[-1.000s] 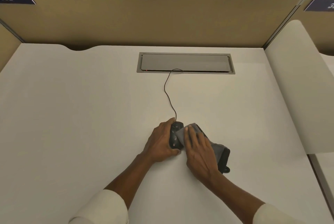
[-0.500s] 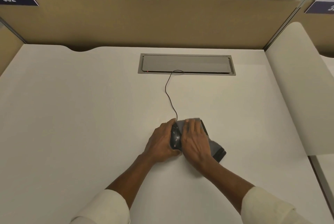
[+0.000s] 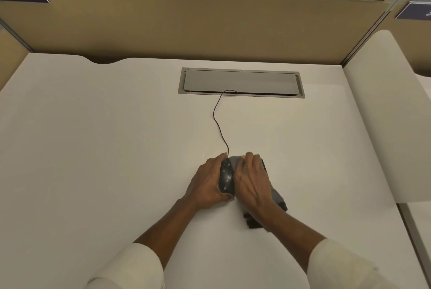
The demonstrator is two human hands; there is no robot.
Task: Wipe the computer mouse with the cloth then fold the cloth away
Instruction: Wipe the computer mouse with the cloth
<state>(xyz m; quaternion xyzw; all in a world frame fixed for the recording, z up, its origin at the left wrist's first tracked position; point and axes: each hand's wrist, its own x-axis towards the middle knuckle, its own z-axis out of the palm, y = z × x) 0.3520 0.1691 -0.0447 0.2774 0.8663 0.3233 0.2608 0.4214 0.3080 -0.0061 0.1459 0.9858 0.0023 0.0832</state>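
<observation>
A black wired computer mouse (image 3: 226, 177) lies on the white desk (image 3: 105, 148), only its left side showing. My left hand (image 3: 206, 182) grips the mouse from the left. My right hand (image 3: 253, 182) lies flat on a dark grey cloth (image 3: 276, 197) and presses it onto the right side and top of the mouse. The cloth trails out behind my right wrist toward the near right. The mouse cable (image 3: 219, 123) runs from the mouse's front up the desk.
A grey cable hatch (image 3: 241, 82) is set into the desk at the back, and the cable enters it. Tan partition walls (image 3: 198, 27) close the desk at the back and sides. A white rounded side panel (image 3: 394, 113) borders the right edge.
My right hand has slid the cloth leftward over the mouse, covering more of it. The cloth's trailing end has shifted nearer to my wrist. My left hand keeps its hold.
</observation>
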